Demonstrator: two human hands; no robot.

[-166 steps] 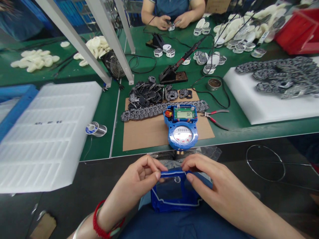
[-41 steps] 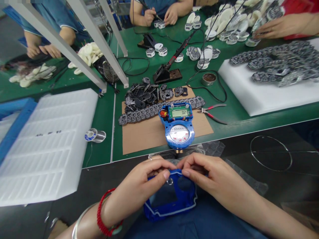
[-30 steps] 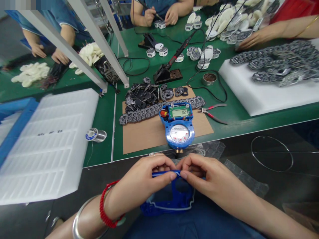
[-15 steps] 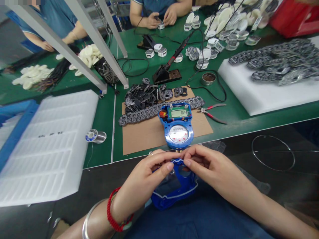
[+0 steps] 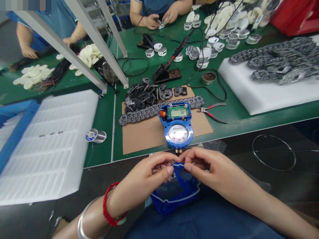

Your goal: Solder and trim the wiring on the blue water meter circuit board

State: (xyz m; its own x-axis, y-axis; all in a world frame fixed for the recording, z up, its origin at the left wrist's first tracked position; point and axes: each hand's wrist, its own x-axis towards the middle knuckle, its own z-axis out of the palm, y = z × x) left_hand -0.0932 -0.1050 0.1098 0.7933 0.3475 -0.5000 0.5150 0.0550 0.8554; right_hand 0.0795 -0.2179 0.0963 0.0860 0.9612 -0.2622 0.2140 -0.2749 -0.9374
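Over my lap I hold a blue plastic meter cover [image 5: 178, 196] with a white seal line along its edge. My left hand [image 5: 147, 176] pinches its top rim from the left, fingers closed. My right hand [image 5: 209, 167] pinches the same rim from the right, thumb and forefinger together. The fingertips of both hands nearly meet above the cover's round window. Just beyond them, at the table's front edge, a blue water meter [image 5: 177, 124] with a lit display and a dial lies on a brown cardboard sheet [image 5: 144, 134].
Rows of small circuit boards [image 5: 139, 114], red-handled cutters [image 5: 211, 111], a solder spool [image 5: 96, 135], a soldering iron stand [image 5: 165, 73] and a white foam tray [image 5: 47, 146] lie on the green table. White foam [image 5: 261, 93] carries more boards at right. Other people's hands [image 5: 159, 18] work at the far side.
My hands and the cover have dipped slightly lower and the cover has tilted a little. Both pinches stay on its top rim. People at the far side have shifted their hands.
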